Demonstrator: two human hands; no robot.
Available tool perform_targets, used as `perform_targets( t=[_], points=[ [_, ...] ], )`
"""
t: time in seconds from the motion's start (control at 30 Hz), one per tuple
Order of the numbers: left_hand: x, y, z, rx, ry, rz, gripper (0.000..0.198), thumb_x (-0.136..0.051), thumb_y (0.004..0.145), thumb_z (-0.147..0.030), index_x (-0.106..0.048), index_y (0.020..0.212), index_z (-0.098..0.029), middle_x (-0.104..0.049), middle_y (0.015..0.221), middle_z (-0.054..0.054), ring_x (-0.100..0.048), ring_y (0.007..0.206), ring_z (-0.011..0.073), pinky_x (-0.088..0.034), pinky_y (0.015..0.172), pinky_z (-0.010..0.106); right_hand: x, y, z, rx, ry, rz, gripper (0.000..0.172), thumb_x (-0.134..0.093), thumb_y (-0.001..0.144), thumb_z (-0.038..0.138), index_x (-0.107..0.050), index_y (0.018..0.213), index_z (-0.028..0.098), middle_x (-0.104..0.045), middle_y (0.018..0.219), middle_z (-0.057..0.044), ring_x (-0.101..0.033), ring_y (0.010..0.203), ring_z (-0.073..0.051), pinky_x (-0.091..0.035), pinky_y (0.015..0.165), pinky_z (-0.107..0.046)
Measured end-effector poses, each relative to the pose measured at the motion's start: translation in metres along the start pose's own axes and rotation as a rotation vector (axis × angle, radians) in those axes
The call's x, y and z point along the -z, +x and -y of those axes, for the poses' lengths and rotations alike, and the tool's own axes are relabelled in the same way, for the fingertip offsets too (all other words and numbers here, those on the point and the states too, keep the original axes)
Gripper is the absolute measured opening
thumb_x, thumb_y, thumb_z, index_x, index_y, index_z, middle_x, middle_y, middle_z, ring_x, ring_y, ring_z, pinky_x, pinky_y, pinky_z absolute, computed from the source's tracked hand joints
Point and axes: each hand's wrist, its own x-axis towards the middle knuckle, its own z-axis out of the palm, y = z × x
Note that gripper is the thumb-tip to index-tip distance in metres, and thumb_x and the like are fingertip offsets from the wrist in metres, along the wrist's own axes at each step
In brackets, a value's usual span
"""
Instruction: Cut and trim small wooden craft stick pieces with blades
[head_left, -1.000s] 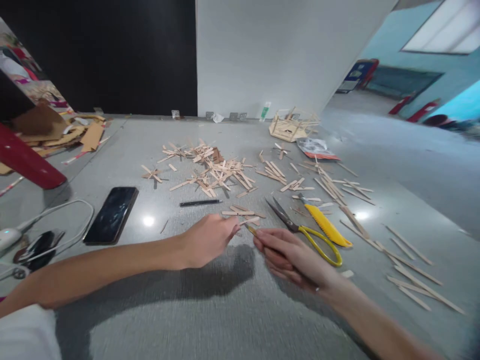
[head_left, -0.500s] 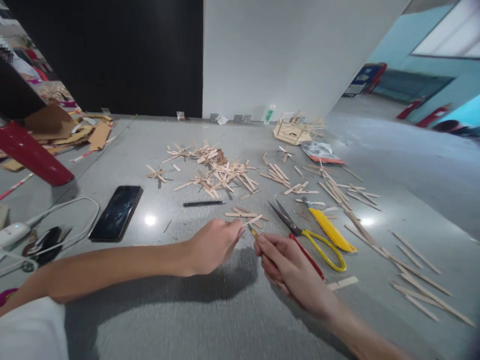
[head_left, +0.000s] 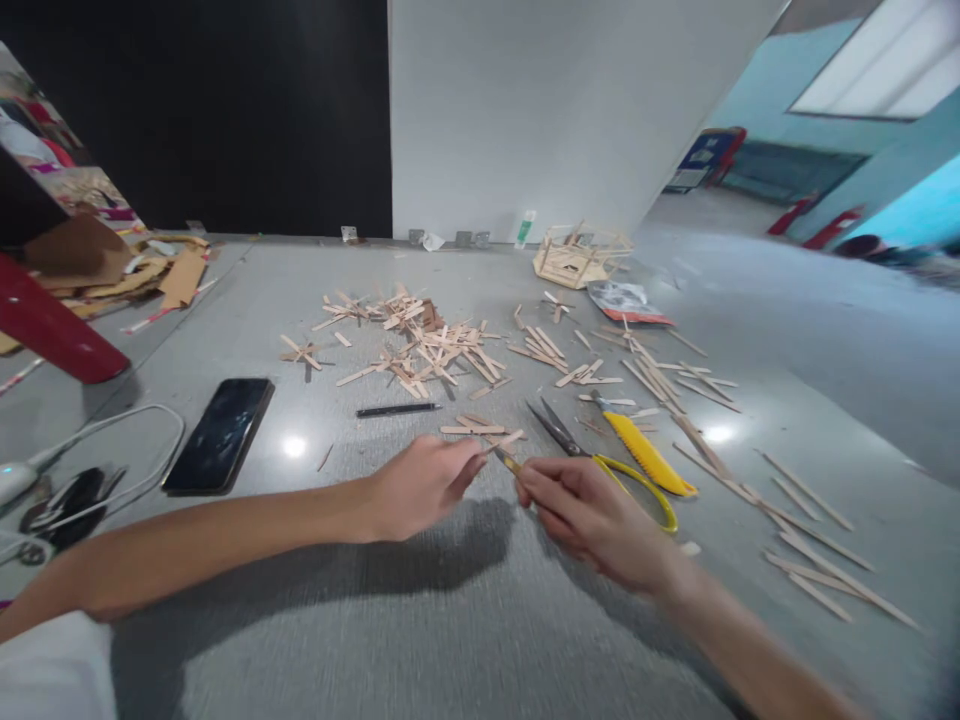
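Note:
Pinched in my left hand (head_left: 427, 488) is a thin wooden stick (head_left: 508, 440), its end angled up toward the right. My right hand (head_left: 592, 515) is closed around a small craft knife (head_left: 508, 461) with a yellowish grip. Its short blade points left and lies close to the stick by my left fingertips; whether they touch, I cannot tell. Several flat sticks (head_left: 469, 430) lie just beyond my fingertips. Scissors (head_left: 641, 488) with a yellow handle loop lie partly hidden behind my right hand.
A yellow utility knife (head_left: 649, 455) lies beyond the scissors. Piled sticks (head_left: 442, 350) spread across mid-table, and more (head_left: 712, 450) lie right. A black pen (head_left: 397, 410), phone (head_left: 220, 436) and white cable (head_left: 161, 412) are left. A wooden-stick frame (head_left: 581, 258) stands at the back.
The view has shifted slightly, moving the table items left in the picture. My right hand now covers the scissors' red part. Both hands keep their hold on the stick and the knife.

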Motion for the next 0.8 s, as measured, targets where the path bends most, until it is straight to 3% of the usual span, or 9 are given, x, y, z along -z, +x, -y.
perform_targets(
  t=[0.1,0.17,0.37,0.47,0.53,0.63,0.7,0.8],
  points=[
    [-0.001,-0.003,0.002,-0.029,0.091,-0.022,0.034,-0.027,0.109,-0.028,-0.052,0.089,-0.018,-0.046,0.061,-0.005,-0.037,0.049,0.0098,-0.032,0.051,0.024,-0.025,-0.005,0.0,0.203,-0.159,-0.239,0.042,-0.065,0.088,0.055,-0.056,0.068,0.02,-0.033,0.048,0.008,-0.03,0.043,-0.008,-0.022,0.041,-0.023],
    [-0.002,-0.006,0.004,-0.09,0.18,-0.039,0.034,-0.025,0.109,-0.028,-0.053,0.093,-0.016,-0.045,0.06,-0.005,-0.035,0.048,0.0101,-0.03,0.049,0.025,-0.025,-0.007,0.003,0.226,-0.221,-0.249,0.042,-0.063,0.09,0.054,-0.058,0.068,0.019,-0.034,0.049,0.007,-0.031,0.044,-0.009,-0.022,0.042,-0.023],
    [0.0,-0.009,0.005,-0.311,0.348,0.013,0.031,-0.024,0.108,-0.022,-0.052,0.097,-0.015,-0.052,0.062,-0.003,-0.043,0.05,0.0115,-0.033,0.051,0.026,0.035,-0.001,0.006,0.085,-0.228,0.195,0.05,-0.057,0.091,0.063,-0.063,0.071,0.018,-0.034,0.041,0.008,-0.029,0.034,-0.007,-0.018,0.035,-0.021],
    [0.005,-0.01,-0.002,-0.377,0.328,0.121,0.021,-0.03,0.102,-0.01,-0.05,0.099,-0.015,-0.058,0.07,-0.001,-0.046,0.053,0.0109,-0.033,0.051,0.025,0.059,0.002,0.003,0.07,-0.241,0.296,0.05,-0.062,0.088,0.063,-0.068,0.074,0.015,-0.042,0.042,0.006,-0.033,0.035,-0.006,-0.023,0.035,-0.02],
    [0.005,-0.012,-0.006,-0.384,0.346,0.16,0.019,-0.032,0.099,-0.006,-0.048,0.101,-0.015,-0.058,0.072,-0.001,-0.047,0.054,0.0111,-0.034,0.051,0.024,0.06,0.002,0.002,0.056,-0.224,0.326,0.05,-0.064,0.086,0.064,-0.069,0.075,0.015,-0.041,0.042,0.006,-0.032,0.034,-0.006,-0.023,0.034,-0.019],
    [-0.001,-0.016,-0.005,-0.326,0.44,0.057,0.018,-0.03,0.101,-0.01,-0.047,0.102,-0.015,-0.056,0.068,-0.001,-0.049,0.053,0.0123,-0.035,0.049,0.025,0.036,0.0,0.0,0.051,-0.141,0.251,0.051,-0.061,0.088,0.066,-0.065,0.075,0.017,-0.036,0.04,0.009,-0.027,0.032,-0.005,-0.019,0.033,-0.019],
    [-0.007,-0.019,-0.003,-0.257,0.467,-0.042,0.021,-0.027,0.102,-0.011,-0.047,0.101,-0.014,-0.054,0.066,-0.002,-0.049,0.051,0.0121,-0.036,0.049,0.024,0.006,-0.003,-0.003,0.082,-0.029,0.089,0.05,-0.06,0.088,0.066,-0.06,0.074,0.018,-0.033,0.04,0.01,-0.024,0.033,-0.005,-0.018,0.033,-0.019],
    [-0.016,-0.021,0.0,-0.182,0.391,-0.045,0.021,-0.027,0.102,-0.013,-0.047,0.101,-0.015,-0.053,0.066,-0.002,-0.049,0.051,0.0113,-0.039,0.05,0.023,-0.038,-0.008,-0.01,0.094,0.144,-0.181,0.049,-0.06,0.086,0.069,-0.052,0.075,0.022,-0.028,0.043,0.012,-0.024,0.032,-0.006,-0.02,0.032,-0.019]
  ],
)
